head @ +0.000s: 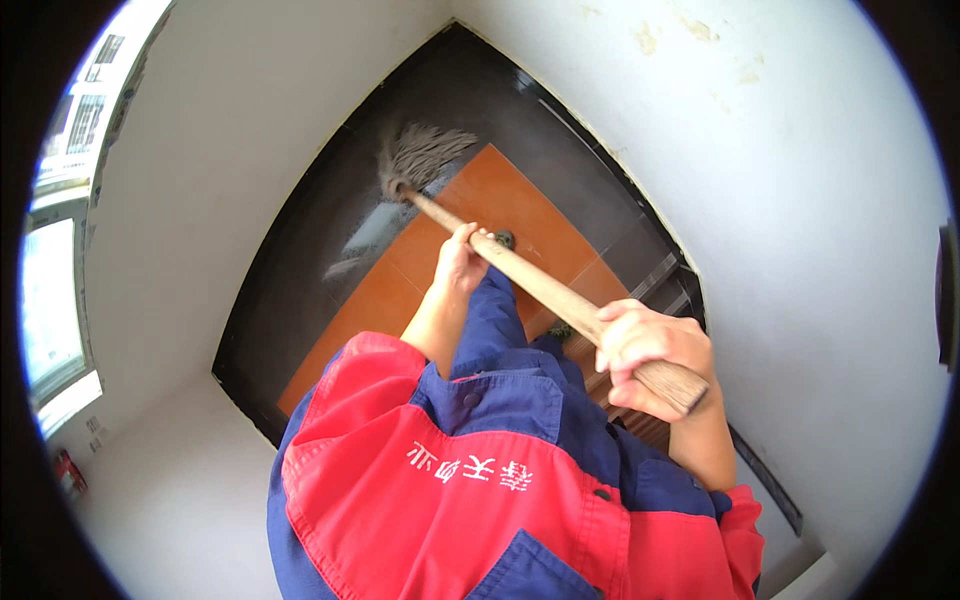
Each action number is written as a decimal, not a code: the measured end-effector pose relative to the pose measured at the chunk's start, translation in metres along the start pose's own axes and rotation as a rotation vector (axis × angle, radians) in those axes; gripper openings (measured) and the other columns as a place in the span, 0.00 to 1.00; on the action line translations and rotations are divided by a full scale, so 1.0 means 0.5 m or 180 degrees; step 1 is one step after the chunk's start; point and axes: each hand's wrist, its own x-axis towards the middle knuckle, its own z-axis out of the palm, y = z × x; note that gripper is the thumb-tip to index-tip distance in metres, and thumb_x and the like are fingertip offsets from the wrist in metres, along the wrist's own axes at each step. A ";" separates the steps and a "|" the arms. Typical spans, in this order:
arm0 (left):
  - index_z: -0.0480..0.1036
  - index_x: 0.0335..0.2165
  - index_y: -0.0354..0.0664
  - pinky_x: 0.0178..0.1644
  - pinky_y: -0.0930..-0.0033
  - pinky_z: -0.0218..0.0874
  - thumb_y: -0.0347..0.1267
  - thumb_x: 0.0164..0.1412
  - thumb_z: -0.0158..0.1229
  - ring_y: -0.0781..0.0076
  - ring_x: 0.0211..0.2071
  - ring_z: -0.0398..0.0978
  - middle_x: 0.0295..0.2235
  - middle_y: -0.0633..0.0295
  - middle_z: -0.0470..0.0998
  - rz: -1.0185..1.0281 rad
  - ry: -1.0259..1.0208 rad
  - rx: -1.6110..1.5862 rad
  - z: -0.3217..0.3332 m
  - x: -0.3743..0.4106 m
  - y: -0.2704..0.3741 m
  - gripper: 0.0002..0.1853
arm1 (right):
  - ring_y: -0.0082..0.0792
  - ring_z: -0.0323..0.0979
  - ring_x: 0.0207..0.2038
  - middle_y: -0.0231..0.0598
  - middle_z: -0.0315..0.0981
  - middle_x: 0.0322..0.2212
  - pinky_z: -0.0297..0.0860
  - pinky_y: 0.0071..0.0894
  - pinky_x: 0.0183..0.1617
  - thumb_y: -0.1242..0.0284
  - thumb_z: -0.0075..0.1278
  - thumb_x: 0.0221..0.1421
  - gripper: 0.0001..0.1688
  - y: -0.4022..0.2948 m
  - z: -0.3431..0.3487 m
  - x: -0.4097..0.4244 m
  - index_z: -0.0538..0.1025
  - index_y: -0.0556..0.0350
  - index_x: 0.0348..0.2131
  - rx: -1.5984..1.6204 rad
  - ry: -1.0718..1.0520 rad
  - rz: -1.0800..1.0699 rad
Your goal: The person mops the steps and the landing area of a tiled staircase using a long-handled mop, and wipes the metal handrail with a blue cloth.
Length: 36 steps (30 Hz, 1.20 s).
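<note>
A string mop with a long wooden handle [541, 283] slants across the view in front of me. Its grey strand head [427, 155] rests on the dark floor tiles, partly blurred on the left side. My left hand [463, 260] is wrapped around the middle of the handle. Near the handle's upper end, my right hand [656, 354] grips it from above, with the butt sticking out past the fingers. Wet, shiny streaks [375, 225] show on the dark tiles just below the mop head.
Orange tiles [491, 199] lie inside a dark tile border [480, 82]. White walls [810, 187] meet at the far corner. A window [56, 300] is at left. Striped brown step edges [641, 427] show at lower right, near my shoes [505, 239].
</note>
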 end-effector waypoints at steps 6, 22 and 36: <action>0.60 0.26 0.38 0.30 0.67 0.65 0.29 0.55 0.49 0.67 0.23 0.66 0.20 0.60 0.65 -0.0025 0.0251 -0.0555 -0.069 0.022 0.096 0.07 | 0.35 0.70 0.31 0.34 0.71 0.23 0.67 0.31 0.37 0.82 0.61 0.40 0.11 0.059 0.017 0.112 0.72 0.56 0.25 0.0251 -0.0441 0.0317; 0.58 0.29 0.37 0.21 0.77 0.62 0.29 0.59 0.49 0.75 0.19 0.64 0.20 0.62 0.63 -0.0479 -0.0153 0.1224 0.426 0.305 0.226 0.09 | 0.36 0.72 0.30 0.34 0.70 0.23 0.63 0.45 0.52 0.83 0.60 0.40 0.13 0.205 0.029 0.296 0.71 0.54 0.26 -0.1369 0.0680 -0.0281; 0.66 0.33 0.36 0.26 0.60 0.70 0.33 0.55 0.53 0.63 0.26 0.74 0.27 0.57 0.71 -0.1444 -0.0614 0.3464 0.414 0.133 -0.203 0.11 | 0.34 0.71 0.25 0.36 0.71 0.21 0.65 0.43 0.48 0.86 0.56 0.38 0.13 -0.098 -0.038 -0.043 0.70 0.56 0.27 -0.1677 0.1509 0.0520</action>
